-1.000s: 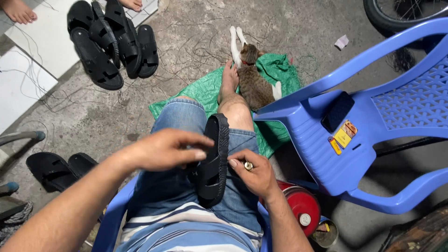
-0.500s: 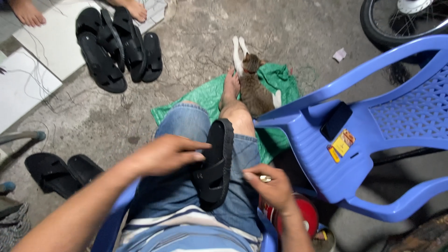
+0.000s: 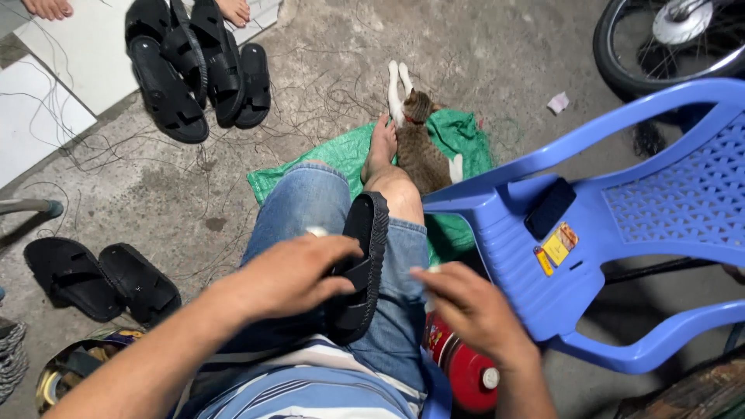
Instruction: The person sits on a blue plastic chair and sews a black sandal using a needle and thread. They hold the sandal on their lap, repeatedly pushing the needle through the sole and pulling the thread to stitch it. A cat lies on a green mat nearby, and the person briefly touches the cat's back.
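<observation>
A black sandal [image 3: 365,264] stands on edge on my lap, between my denim-clad thighs. My left hand [image 3: 291,275] grips it from the left, fingers wrapped over its strap. My right hand [image 3: 473,310] hovers just to the right of the sandal, fingertips pointing at it and a little apart from it. The back of that hand faces the camera and is blurred, so anything in its fingers is hidden. My bare right foot [image 3: 380,147] rests on a green sheet [image 3: 341,159].
A cat [image 3: 419,147] lies on the green sheet beside my foot. A blue plastic chair [image 3: 621,225] with a dark phone [image 3: 549,208] stands at my right. More black sandals [image 3: 194,66] lie far left, with a pair [image 3: 97,279] nearer. A red canister [image 3: 466,372] and a wheel [image 3: 660,46] are close by.
My right hand has drawn away from the sandal, down and to the right. The left hand keeps its hold on the sandal. The view has shifted slightly.
</observation>
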